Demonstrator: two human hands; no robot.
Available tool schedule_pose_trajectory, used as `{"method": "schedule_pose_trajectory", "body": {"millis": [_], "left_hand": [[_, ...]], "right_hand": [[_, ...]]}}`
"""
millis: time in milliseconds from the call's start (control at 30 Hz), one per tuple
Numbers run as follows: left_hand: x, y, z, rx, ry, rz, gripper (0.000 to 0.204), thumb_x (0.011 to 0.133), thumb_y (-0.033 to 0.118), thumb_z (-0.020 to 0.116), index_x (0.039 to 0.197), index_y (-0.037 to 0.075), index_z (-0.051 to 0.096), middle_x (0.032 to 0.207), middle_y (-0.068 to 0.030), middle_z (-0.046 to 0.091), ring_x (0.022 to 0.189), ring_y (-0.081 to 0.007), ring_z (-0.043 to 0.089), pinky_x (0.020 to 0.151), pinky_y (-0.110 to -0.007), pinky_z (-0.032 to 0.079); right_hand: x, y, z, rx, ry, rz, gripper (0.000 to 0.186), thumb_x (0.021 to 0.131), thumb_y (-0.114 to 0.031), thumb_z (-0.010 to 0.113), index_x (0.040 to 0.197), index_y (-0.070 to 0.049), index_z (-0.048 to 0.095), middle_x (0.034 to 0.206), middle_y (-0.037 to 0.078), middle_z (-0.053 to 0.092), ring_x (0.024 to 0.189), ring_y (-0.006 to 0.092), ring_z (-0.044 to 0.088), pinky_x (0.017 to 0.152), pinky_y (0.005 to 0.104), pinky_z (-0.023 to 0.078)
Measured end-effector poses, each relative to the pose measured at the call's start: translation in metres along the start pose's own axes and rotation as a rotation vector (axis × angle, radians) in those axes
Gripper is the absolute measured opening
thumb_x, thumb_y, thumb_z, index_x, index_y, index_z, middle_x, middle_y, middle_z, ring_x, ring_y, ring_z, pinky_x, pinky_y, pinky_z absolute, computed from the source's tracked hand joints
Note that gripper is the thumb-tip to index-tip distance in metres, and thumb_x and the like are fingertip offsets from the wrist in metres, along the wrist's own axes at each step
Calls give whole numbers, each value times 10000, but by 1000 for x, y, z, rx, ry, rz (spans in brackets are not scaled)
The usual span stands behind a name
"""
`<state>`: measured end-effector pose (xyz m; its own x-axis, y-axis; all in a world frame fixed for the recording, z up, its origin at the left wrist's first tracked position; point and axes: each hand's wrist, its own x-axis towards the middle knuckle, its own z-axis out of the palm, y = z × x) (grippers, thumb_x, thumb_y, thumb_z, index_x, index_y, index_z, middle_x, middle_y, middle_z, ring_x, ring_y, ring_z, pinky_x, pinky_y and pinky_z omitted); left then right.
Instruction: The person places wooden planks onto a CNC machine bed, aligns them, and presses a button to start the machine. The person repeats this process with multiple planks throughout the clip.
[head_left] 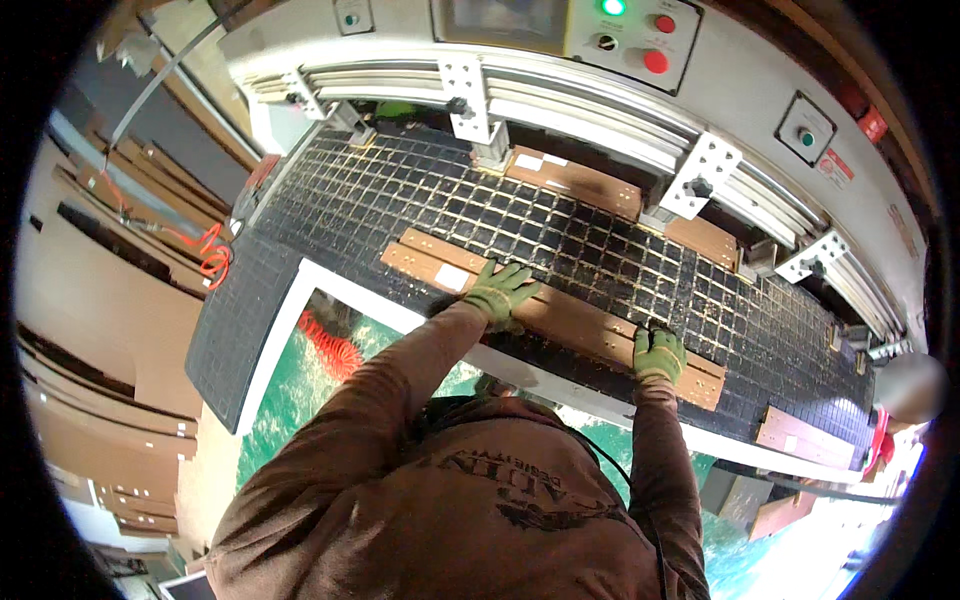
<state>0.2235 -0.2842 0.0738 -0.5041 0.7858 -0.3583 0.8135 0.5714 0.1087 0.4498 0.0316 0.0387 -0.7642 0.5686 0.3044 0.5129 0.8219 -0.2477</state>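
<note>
My gloved left hand grips a pair of long brown wooden boards left of their middle, fingers bent over the far edge. My gloved right hand holds the same boards near their right end, fingers curled over them. The boards lie side by side at a slant on a machine's black gridded bed, with small metal fittings and a white label on top. Behind them, two shorter boards sit against the clamp blocks along the back rail.
A control panel with lit green and red buttons stands behind. Stacked brown panels are at left, near a coiled orange hose. A pale board lies at the right front. A blurred round shape is at far right.
</note>
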Motion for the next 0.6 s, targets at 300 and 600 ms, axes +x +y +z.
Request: {"method": "schedule_pose_trajectory", "body": {"millis": [300,600], "left_hand": [[-3,8,-16,-38,-33,-34,1079,792,453,884,1682,276,300,1769,-57,254,1639,-318,190,1307,-618,139],[7,-6,8,-26,4,-36,1138,792,557,868,1701,248,257,1775,-82,243,1641,-331,201,1295,-641,166]], "right_hand": [[-6,5,5,-44,44,-4,418,958,-490,647,1088,-123,801,1077,153,752,1069,392,668,969,551,502],[0,2,7,-51,2,36,394,912,-493,652,1022,-145,801,1036,151,748,1005,394,680,904,549,525]]}}
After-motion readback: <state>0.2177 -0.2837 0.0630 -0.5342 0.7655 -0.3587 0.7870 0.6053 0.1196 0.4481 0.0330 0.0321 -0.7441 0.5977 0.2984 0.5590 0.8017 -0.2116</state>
